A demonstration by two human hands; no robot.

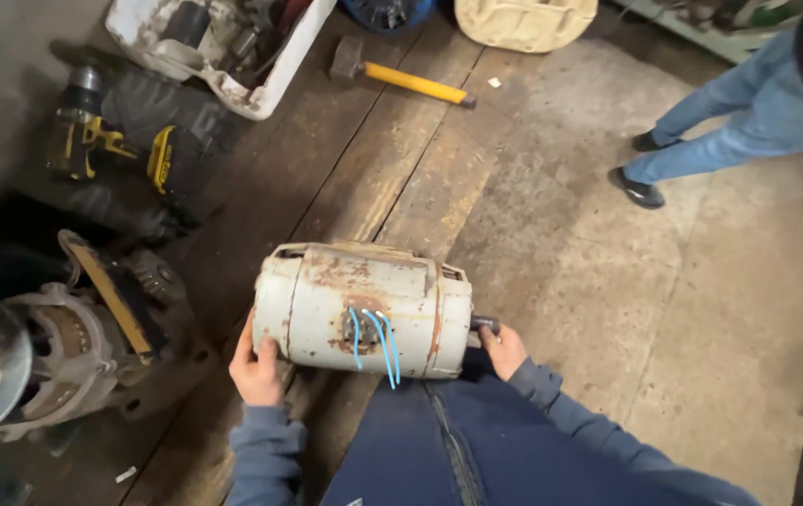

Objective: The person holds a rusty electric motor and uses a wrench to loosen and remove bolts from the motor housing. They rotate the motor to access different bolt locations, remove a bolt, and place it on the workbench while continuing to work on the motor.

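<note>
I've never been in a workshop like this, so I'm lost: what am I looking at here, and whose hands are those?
The one picture comes from a camera on a person's head, looking down. Their left hand and right hand grip the ends of a rusty electric motor with blue wires, over worn floor planks. Nearby lie a yellow-handled hammer, a cordless drill, a white bin of parts and an opened motor. Another person's legs are at upper right.

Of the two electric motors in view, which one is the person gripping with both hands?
The rusty cream motor with blue wires, held at both ends by the left hand and right hand. The dismantled motor lies untouched.
</note>
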